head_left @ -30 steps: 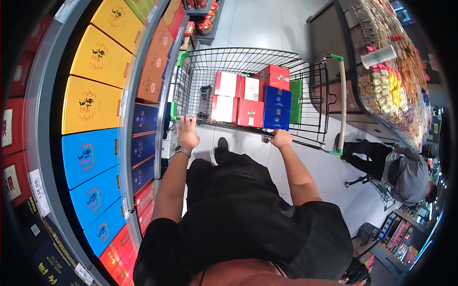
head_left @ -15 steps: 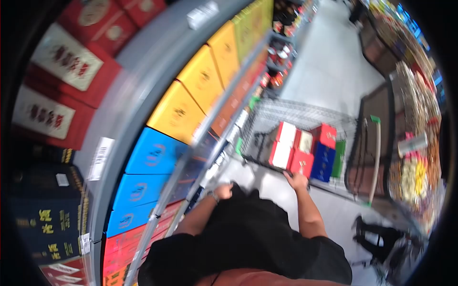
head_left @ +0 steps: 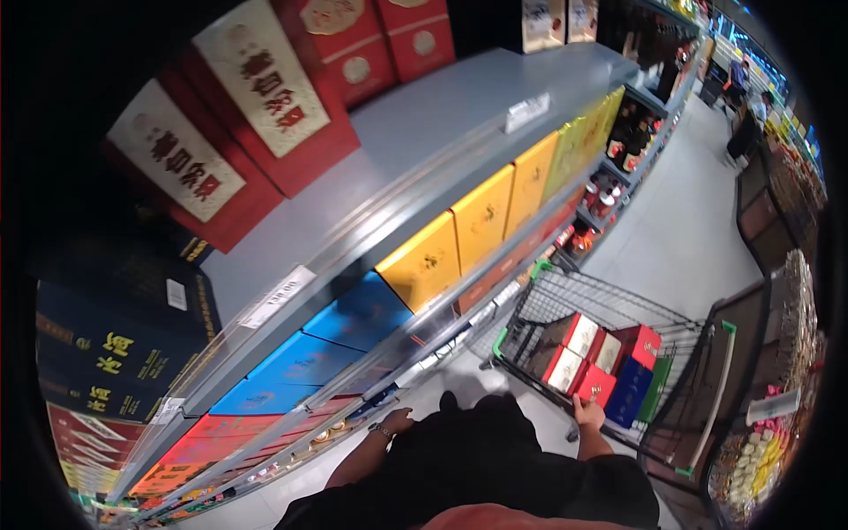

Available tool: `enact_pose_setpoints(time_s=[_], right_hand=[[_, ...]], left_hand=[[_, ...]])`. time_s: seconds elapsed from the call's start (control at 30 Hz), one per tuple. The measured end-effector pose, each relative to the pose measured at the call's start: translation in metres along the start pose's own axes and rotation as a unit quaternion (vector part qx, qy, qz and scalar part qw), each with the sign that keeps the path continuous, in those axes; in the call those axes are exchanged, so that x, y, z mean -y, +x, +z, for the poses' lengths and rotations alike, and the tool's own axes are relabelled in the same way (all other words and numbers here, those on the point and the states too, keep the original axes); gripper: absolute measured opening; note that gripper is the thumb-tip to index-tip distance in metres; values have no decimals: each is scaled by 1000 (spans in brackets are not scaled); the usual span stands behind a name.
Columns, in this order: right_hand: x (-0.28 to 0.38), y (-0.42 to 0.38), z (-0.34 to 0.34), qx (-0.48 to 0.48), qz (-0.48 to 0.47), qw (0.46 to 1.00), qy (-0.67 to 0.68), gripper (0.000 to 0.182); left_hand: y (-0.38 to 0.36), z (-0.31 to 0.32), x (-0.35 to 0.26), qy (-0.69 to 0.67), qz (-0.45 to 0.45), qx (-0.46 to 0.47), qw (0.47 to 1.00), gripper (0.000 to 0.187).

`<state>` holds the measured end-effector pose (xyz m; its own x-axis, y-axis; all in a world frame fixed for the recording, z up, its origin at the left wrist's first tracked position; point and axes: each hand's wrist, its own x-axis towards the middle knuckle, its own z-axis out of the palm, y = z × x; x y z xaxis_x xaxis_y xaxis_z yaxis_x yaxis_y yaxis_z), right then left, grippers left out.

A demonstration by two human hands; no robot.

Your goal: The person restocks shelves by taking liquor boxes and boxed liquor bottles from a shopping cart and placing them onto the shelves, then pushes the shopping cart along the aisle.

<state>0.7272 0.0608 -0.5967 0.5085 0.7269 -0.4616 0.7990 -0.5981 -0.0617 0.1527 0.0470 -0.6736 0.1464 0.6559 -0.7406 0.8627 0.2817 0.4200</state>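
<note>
My right hand (head_left: 588, 412) is closed on the near side rim of a shopping cart (head_left: 707, 311), right beside the boxes in it. Inside the cart sit red-and-white gift boxes (head_left: 580, 336), a blue box (head_left: 629, 391) and a green box (head_left: 655, 389). My left hand (head_left: 396, 421), with a watch on the wrist, hangs loosely open and holds nothing. It is near the lower shelf edge. Blue boxes (head_left: 305, 355) and yellow boxes (head_left: 430, 262) line the shelf above it.
A grey shelf (head_left: 389, 132) runs along my left, with red boxes (head_left: 265, 88) and dark blue boxes (head_left: 119, 353) on top. Brown display bins (head_left: 760, 203) border the right side. Other people (head_left: 749, 124) stand farther up the aisle floor (head_left: 685, 185).
My view has swung left, so more of the shelf top shows. The cart and my right hand now appear lower and farther right. My right hand stays on the cart.
</note>
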Motion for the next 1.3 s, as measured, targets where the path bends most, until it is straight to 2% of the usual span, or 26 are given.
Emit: enact_pose_setpoints(time_s=[0.1,0.13,0.17,0.2,0.23,0.27,0.3,0.33,0.37,0.4,0.43,0.47,0.53,0.57,0.6,0.67,0.7,0.73,0.87,1.0,1.07,1.2,1.3], right_hand=[[-2,12,-14,52,-21,998,-34,75],[-2,15,-19,56,-31,998,-18,76],[-9,26,-13,74,-45,996,-19,76],[-7,29,-23,106,-51,993,-13,75],[-9,29,-23,97,-75,992,16,74],[0,27,-45,120,-94,987,56,66],[-12,45,-31,109,-145,981,63,59],[-6,52,-44,93,-208,972,61,41],[-5,68,-54,15,-303,952,37,27],[0,87,-56,3,-292,953,76,19],[11,107,-65,-36,-305,944,123,22],[24,124,-80,-86,-320,938,103,30],[37,171,-75,-117,-331,929,119,65],[41,195,-61,-84,-303,948,52,83],[46,212,-56,-79,-305,947,55,83],[62,234,-55,86,-276,955,-67,99],[67,242,-57,139,-257,953,-77,111],[70,249,-50,124,-249,958,-73,120],[72,268,-63,102,-260,959,-56,130],[81,296,-100,109,-314,929,-162,142],[88,303,-97,106,-296,935,-165,142],[100,291,-106,73,-273,946,-160,141],[94,289,-86,20,-290,950,-116,137]], left_hand=[[7,26,-2,-29,44,-29,998,63],[4,28,-14,-25,17,-18,999,60],[4,37,-14,-31,41,-44,998,58],[11,46,-14,-23,23,-31,999,56],[24,64,10,-25,55,-50,997,56],[33,85,19,-31,87,-72,993,56],[18,79,-10,-66,21,-49,996,56],[6,62,-42,-97,-46,-32,994,56],[1,65,-57,-93,-49,-21,994,56],[-4,65,-69,-146,-68,-17,987,56],[-7,65,-77,-199,-87,-17,976,56],[-8,69,-83,-194,-93,-14,977,56],[-7,84,-93,-270,-119,-14,955,55],[-5,90,-95,-254,-122,-12,959,55],[-5,95,-99,-261,-123,-9,957,55],[-7,99,-116,-271,-134,-11,953,54],[-7,102,-125,-276,-141,-16,951,54],[-11,100,-137,-297,-145,-31,943,53],[-20,102,-162,-333,-148,-66,929,51],[-26,125,-168,-369,-177,-61,911,50],[-38,124,-180,-347,-206,-36,914,50],[-49,124,-184,-357,-228,-45,904,52],[-53,129,-180,-349,-232,-43,907,53]])
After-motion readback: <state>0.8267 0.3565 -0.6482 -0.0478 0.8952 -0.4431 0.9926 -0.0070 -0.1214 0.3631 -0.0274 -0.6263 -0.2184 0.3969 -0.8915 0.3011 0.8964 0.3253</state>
